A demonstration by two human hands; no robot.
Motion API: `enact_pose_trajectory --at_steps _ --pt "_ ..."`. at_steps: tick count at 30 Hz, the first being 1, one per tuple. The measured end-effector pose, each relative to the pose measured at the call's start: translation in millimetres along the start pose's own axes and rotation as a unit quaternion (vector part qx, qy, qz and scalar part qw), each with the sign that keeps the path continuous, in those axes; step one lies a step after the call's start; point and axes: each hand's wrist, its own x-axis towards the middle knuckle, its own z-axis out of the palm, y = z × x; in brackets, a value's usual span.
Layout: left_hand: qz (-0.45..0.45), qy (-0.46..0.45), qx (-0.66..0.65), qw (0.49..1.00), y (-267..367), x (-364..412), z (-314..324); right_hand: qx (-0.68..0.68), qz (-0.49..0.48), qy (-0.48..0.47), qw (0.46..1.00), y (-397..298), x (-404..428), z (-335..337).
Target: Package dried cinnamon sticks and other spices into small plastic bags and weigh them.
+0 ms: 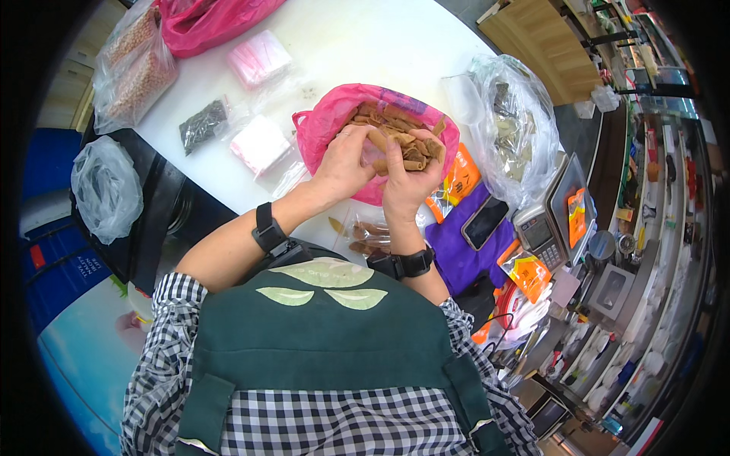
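Observation:
A pink plastic bag stands with its mouth spread, filled with rolls and chips of dried bark, apparently cinnamon bark. Both hands are at the bag's mouth. My right hand clasps several pieces of bark, its thumb across the front of them. From the left, my left hand has its fingers curled against a bark roll; its fingertips are partly hidden. Just below the bag, between my forearms, lies a clear packet of brown pieces.
White tabletop bears clear bag stacks, a dark spice packet and bagged beans. To the right are orange packets, a phone on purple cloth, a scale and a bag of dried leaves.

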Motion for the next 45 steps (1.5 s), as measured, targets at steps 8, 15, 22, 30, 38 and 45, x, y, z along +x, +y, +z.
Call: enact_pose_trajectory --at_steps 8,15,22,30,38,45 --pt "0.127 0.076 0.076 0.986 -13 5 2 -0.008 0.054 -0.037 0.998 -20 3 2" --pt "0.102 0.024 0.057 0.993 -5 2 -2 0.076 0.135 -0.076 0.985 -28 7 5" --pt "0.101 0.007 0.043 0.994 0 0 0 0.071 0.09 0.011 0.993 -20 8 14" --pt "0.143 0.007 0.073 0.987 -5 7 -1 0.078 -0.013 -0.064 0.995 -14 3 19" --pt "0.084 0.024 0.101 0.991 -1 0 -9 -0.108 -0.165 -0.09 0.976 -5 -2 1" --pt "0.093 0.018 0.125 0.988 6 2 -15 -0.09 -0.127 -0.04 0.987 3 7 -14"
